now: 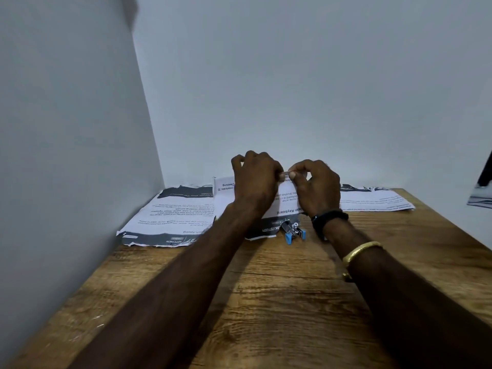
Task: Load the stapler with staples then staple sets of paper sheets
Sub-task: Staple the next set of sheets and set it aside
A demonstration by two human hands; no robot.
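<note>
A small blue and metal stapler [292, 232] lies on the wooden table [266, 302], at the near edge of the middle set of printed sheets [226, 190]. Above those sheets my left hand [255, 182] and my right hand [316, 185] meet, and both pinch a short silvery strip of staples [286, 172] between their fingertips. The strip is thin and partly hidden by my fingers. Neither hand touches the stapler.
Another set of printed sheets [170, 217] lies at the left against the wall, and a third set [378, 199] at the right. The grey walls close the table at the left and back. A dark object [483, 190] shows at the right edge.
</note>
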